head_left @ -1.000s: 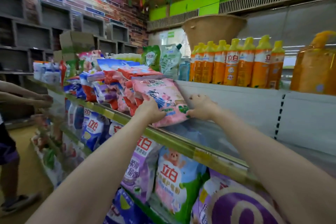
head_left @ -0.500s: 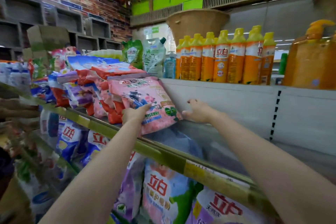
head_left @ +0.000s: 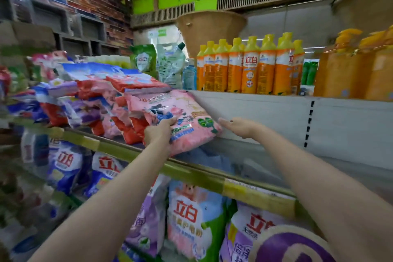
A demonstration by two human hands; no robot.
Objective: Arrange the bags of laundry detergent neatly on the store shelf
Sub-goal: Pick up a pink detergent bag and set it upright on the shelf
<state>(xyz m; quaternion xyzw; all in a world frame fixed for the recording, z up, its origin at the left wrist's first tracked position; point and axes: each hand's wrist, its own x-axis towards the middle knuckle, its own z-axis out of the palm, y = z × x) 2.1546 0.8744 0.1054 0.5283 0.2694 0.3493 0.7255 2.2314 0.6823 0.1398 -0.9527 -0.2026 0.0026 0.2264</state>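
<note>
Left hand grips pink bag on shelf; right hand beside it, fingers released, straight.

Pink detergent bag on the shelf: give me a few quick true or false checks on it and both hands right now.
1. The left hand grips the pink bag at its lower edge. True.
2. The right hand holds an orange bottle. False: it is flat and open beside the bag's right corner; the orange bottles stand on the shelf above.
3. The pink bag is at the right end of the row of bags. True.
4. The shelf right of the pink bag is packed with bags. False: that stretch is bare.
</note>
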